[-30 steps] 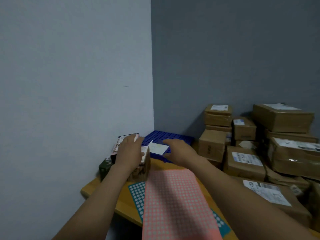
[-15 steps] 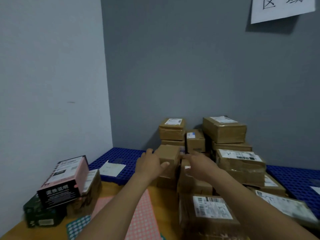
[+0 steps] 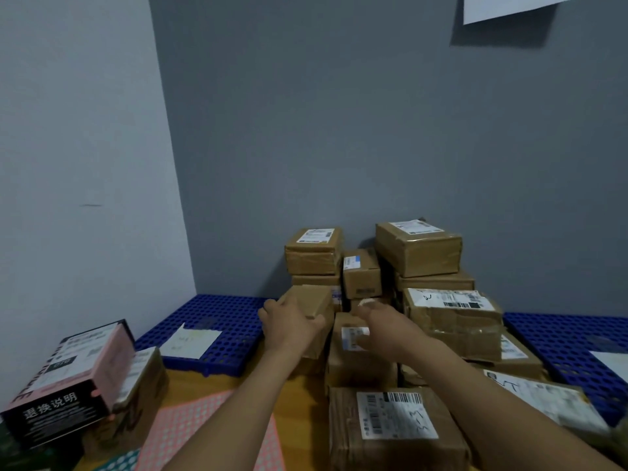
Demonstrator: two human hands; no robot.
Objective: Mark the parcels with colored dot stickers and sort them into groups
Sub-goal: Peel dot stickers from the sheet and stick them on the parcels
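Observation:
A pile of brown cardboard parcels (image 3: 418,249) with white labels stands against the grey wall. My left hand (image 3: 289,326) grips a small plain brown box (image 3: 314,297) at the pile's left front, fingers on its left side and thumb on its near right corner. My right hand (image 3: 385,329) reaches over a labelled parcel (image 3: 353,362) just right of it, fingers loosely stretched toward the pile and holding nothing. A pink dot sticker sheet (image 3: 200,433) lies on the wooden table (image 3: 299,413) under my left forearm, with a teal sheet (image 3: 124,462) beneath it.
A pink-and-black box (image 3: 68,382) sits on a brown parcel (image 3: 144,385) at the left. Blue perforated pallets (image 3: 224,317) run along the wall, one with a white paper (image 3: 188,339). A labelled parcel (image 3: 394,426) lies at the front right. A white sign (image 3: 503,5) hangs on the wall.
The view swung right from the left stack to the pile. Both hands left the pink-and-black box and reached forward; my left hand has closed round the small brown box.

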